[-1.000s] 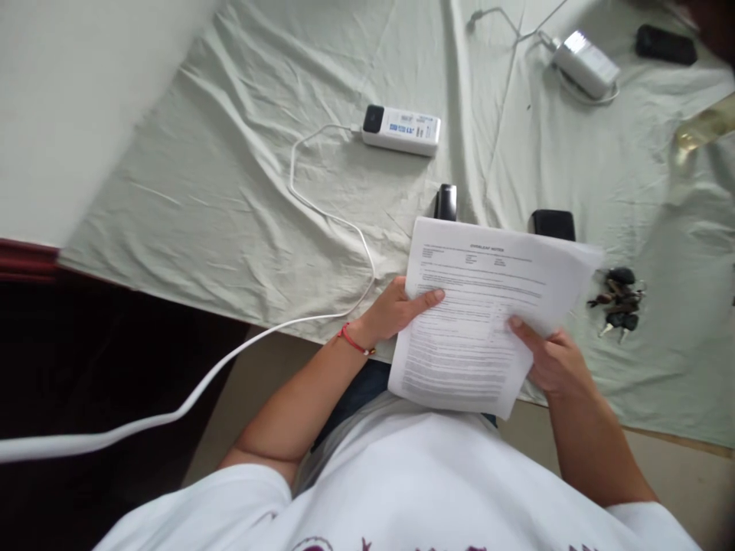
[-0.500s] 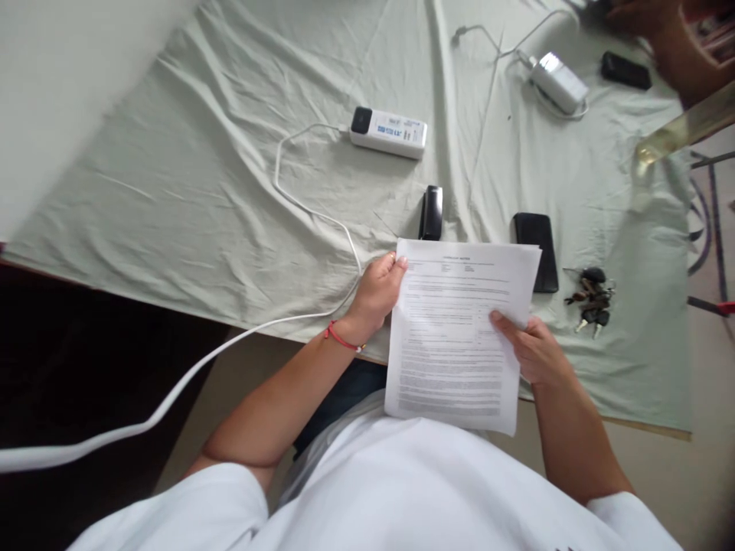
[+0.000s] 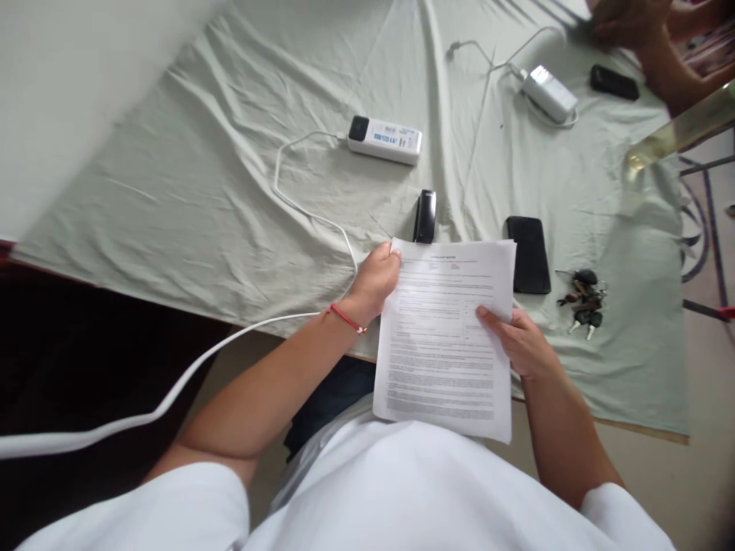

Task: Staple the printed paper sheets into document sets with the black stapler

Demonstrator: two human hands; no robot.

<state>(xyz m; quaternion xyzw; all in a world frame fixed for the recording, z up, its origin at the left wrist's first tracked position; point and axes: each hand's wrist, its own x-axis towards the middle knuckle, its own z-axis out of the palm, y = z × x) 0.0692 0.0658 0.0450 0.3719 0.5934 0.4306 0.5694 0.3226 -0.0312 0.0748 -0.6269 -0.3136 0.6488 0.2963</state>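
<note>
A stack of printed paper sheets is held between my two hands, over the table's near edge and close to my body. My left hand pinches its upper left corner, thumb on top. Lower down on the right edge, my right hand grips it with the thumb flat on the print and the fingers hidden beneath. Just beyond the top edge of the sheets lies a black stapler. To the right of the stack rests a black smartphone.
A white power bank trails a white cable toward me on the left. Keys lie right of the phone. Farther back are a white charger and a small black device. Another person's arm is at the far right corner.
The stack and both my hands have shifted slightly left, and the sheets' edges look more closely lined up at the top right. My grip stays the same.
</note>
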